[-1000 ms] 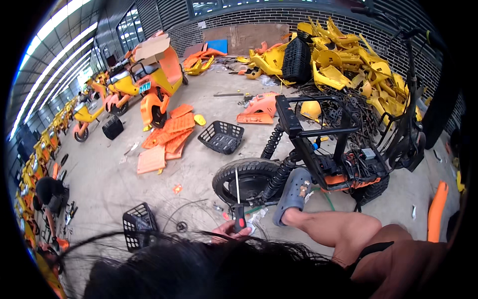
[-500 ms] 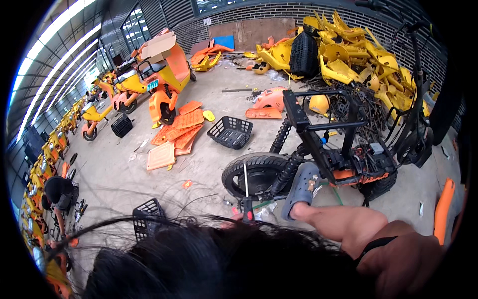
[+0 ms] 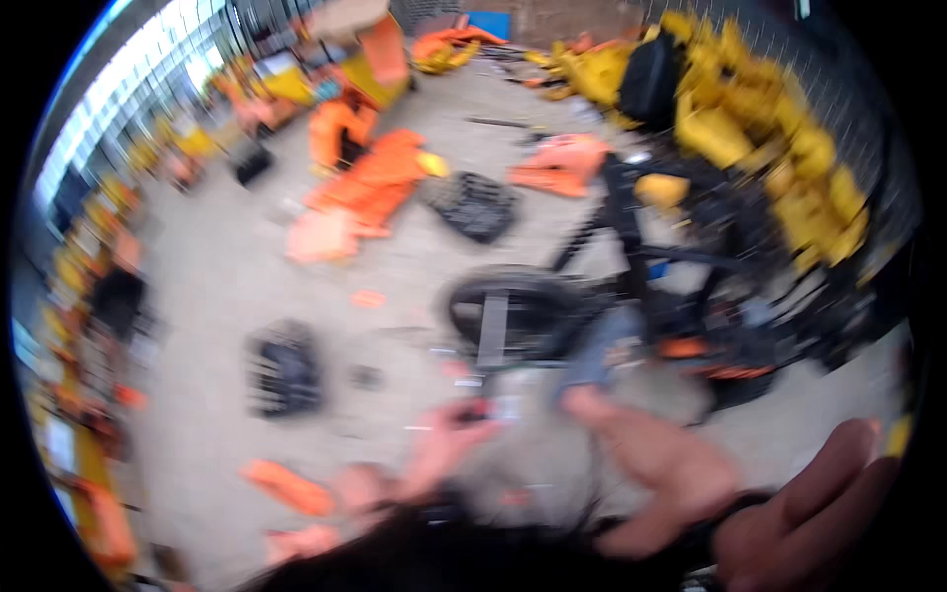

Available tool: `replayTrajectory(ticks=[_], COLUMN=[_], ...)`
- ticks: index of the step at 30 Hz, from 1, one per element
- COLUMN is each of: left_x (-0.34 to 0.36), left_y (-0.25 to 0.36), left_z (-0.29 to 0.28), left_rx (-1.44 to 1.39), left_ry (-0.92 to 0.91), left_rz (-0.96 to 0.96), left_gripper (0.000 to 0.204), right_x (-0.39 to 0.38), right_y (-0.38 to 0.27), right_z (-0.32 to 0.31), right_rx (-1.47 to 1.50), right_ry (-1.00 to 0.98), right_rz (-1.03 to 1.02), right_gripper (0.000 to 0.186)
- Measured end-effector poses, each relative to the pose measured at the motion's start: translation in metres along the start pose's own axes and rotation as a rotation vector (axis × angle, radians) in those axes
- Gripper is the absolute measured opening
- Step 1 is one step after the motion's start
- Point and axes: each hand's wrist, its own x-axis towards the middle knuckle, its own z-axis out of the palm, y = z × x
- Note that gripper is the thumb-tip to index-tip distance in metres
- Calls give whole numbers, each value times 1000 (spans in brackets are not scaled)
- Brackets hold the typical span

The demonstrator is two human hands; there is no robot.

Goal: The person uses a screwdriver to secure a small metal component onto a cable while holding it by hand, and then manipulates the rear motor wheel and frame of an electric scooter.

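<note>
Motion blurs the whole view. My left hand is closed around the dark handle of a screwdriver, whose pale shaft points at the rear wheel of a stripped black scooter frame. My foot in a grey-blue clog is at that wheel's right side, with my bare leg stretched toward it. At the lower right, my right hand is a smeared skin shape; I cannot make out whether it holds anything.
Black baskets and orange panels lie on the concrete floor. A heap of yellow shells is at the back right. Scooters stand back left, more line the left side, where a dark, blurred person appears.
My view has tipped downward, so the scene sits higher and more floor shows below, with my left arm exposed. The smeared skin shape at the lower right reaches higher. The screwdriver stays at the wheel.
</note>
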Motion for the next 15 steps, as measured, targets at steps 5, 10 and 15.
replayTrajectory(ticks=[5,10,15], left_x=[-8,2,-3], left_y=[-14,-24,-25], left_z=[-3,-4,-8], left_rx=[-11,24,-52], left_ry=[18,23,5], left_rz=[27,128,119], left_gripper=[27,28,26], right_x=[-1,1,9], right_y=[6,-10,-17], right_z=[7,-8,-6], right_rx=[40,31,28], right_ry=[6,55,82], right_rz=[-7,-5,-57], right_gripper=[14,14,13])
